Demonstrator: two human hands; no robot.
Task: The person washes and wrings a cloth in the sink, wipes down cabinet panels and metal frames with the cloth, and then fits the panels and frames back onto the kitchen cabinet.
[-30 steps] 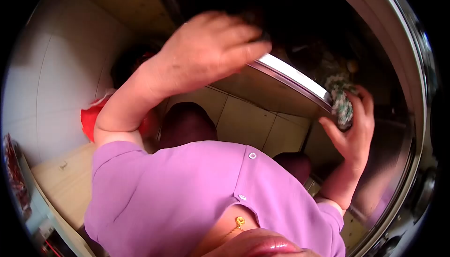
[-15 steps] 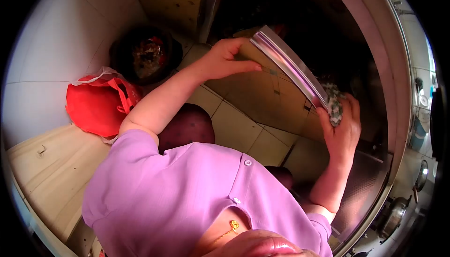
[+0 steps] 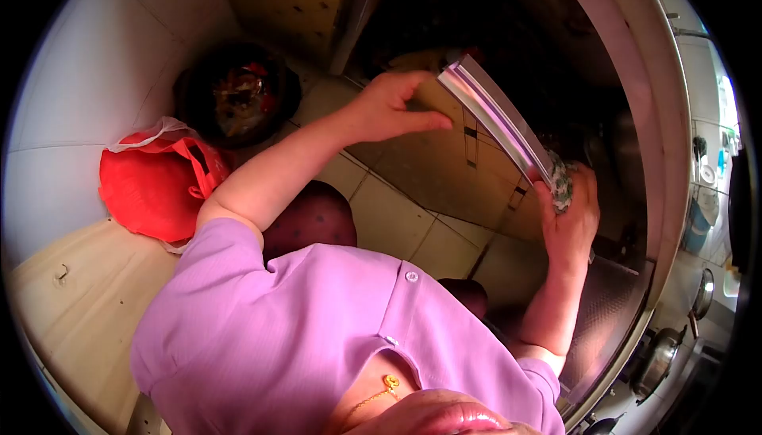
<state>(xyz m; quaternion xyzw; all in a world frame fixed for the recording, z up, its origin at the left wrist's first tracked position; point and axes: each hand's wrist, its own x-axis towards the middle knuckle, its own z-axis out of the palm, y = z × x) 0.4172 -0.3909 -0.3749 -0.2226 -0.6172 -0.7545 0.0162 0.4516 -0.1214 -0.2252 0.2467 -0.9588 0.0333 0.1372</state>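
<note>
A tan patterned door panel [image 3: 444, 145] with a shiny metal edge strip [image 3: 500, 121] stands open before a dark cabinet interior. My right hand [image 3: 571, 209] presses a green and white cloth [image 3: 560, 185] around the lower right end of the strip, thumb on the near side, fingers behind. At the strip's upper left end is my left hand [image 3: 397, 109], its thumb stretched out and apart from the fingers. The fingertips of my left hand are partly hidden at the panel's edge, and nothing shows in its grasp.
A red bag [image 3: 155, 189] sits at the left beside a dark bin [image 3: 238, 95] with rubbish in it. Below the bag is a pale wooden board [image 3: 83, 308]. Pans [image 3: 659, 359] stand on the counter at the far right. Floor tiles [image 3: 393, 213] show beneath the panel.
My left hand has come down from over the strip's upper end, its blur gone. My right hand has closed the cloth onto the strip. The view has shifted, showing more of the bag, bin and counter.
</note>
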